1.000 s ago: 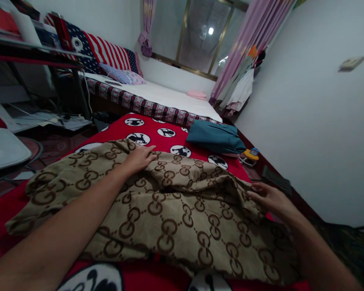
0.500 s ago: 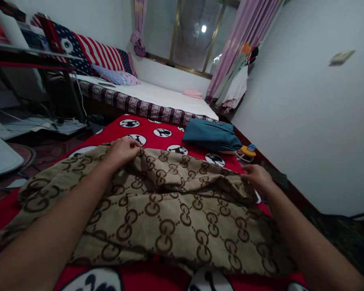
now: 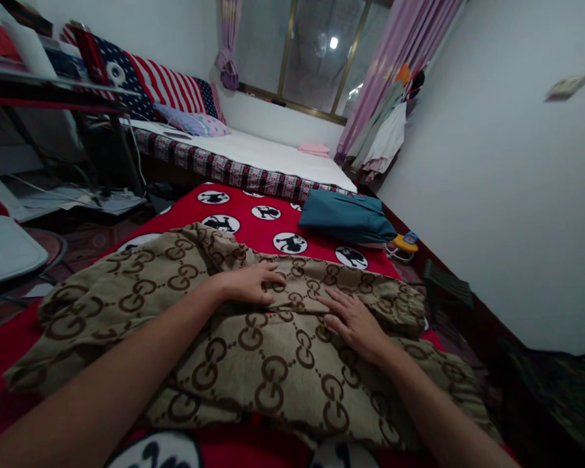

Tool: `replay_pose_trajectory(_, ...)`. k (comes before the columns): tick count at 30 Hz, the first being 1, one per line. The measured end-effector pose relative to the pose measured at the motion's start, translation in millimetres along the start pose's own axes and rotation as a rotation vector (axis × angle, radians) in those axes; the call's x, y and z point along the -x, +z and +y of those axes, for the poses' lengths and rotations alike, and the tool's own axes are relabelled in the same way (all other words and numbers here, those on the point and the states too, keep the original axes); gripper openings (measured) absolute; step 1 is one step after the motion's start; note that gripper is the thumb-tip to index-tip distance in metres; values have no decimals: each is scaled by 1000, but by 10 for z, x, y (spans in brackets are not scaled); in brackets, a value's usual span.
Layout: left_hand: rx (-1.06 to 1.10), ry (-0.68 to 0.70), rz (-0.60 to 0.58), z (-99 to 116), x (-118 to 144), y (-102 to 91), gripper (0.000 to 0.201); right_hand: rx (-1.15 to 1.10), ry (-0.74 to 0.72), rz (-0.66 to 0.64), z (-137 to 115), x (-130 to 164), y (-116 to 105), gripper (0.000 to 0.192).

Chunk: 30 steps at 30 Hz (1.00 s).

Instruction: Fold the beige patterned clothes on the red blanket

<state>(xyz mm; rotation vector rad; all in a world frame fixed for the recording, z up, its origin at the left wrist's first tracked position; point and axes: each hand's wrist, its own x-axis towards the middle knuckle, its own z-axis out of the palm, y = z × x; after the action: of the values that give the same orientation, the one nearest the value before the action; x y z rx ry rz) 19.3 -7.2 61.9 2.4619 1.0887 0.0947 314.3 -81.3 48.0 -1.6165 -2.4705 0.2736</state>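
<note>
Left hand (image 3: 253,284) and right hand (image 3: 355,323) rest palm-down, fingers apart; patterned tan cloth (image 3: 299,383) beneath them; red blanket (image 3: 253,234) and folded teal cloth (image 3: 346,218) beyond fingertips.

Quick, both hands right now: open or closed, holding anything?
Left hand: open, resting on the patterned brown fabric, no grip visible.
Right hand: open, fingers spread on the same fabric, nothing gripped.

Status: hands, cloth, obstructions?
Left hand and right hand open, on brown patterned cloth. Cloth wrinkled, on red blanket. Teal bundle beyond, apart from hands.
</note>
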Motion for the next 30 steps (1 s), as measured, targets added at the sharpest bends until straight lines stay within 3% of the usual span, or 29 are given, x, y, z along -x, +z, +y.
replay_pose_trajectory(3,-15,-9,22,11,-3,24,57,51,111,312,138,38,-232,38)
replay_pose_trajectory(5,-42,-26,30,29,-20,89,71,246,279,556,322,61,-360,33)
replay_pose_trajectory(6,-64,-37,34,35,-32,128,80,341,379,604,433,75,-400,39)
replay_pose_trajectory(8,-111,-55,38,38,-58,201,90,412,525,495,656,103,-439,50)
replay_pose_trajectory(10,-134,-56,33,31,-79,253,87,357,555,310,835,117,-459,41)
replay_pose_trajectory(11,-139,-52,32,28,-86,270,84,334,544,283,900,113,-473,35)
replay_pose_trajectory(15,-144,-38,51,39,-83,282,80,432,511,448,1022,13,-500,35)
replay_pose_trajectory(19,-39,-36,46,50,-40,167,78,526,550,103,1038,-137,-347,30)
replay_pose_trajectory(21,98,-5,54,16,-9,51,71,537,575,55,1037,-166,-278,31)
replay_pose_trajectory(23,229,-13,159,-65,19,-70,65,512,652,144,1052,-140,-271,31)
replay_pose_trajectory(25,241,-79,367,-203,32,-155,63,447,784,274,1090,-62,-315,45)
replay_pose_trajectory(28,-39,-213,601,-495,21,-160,63,295,936,320,1171,105,-391,76)
replay_pose_trajectory(30,-233,-339,581,-693,14,-100,73,170,970,245,1202,210,-406,85)
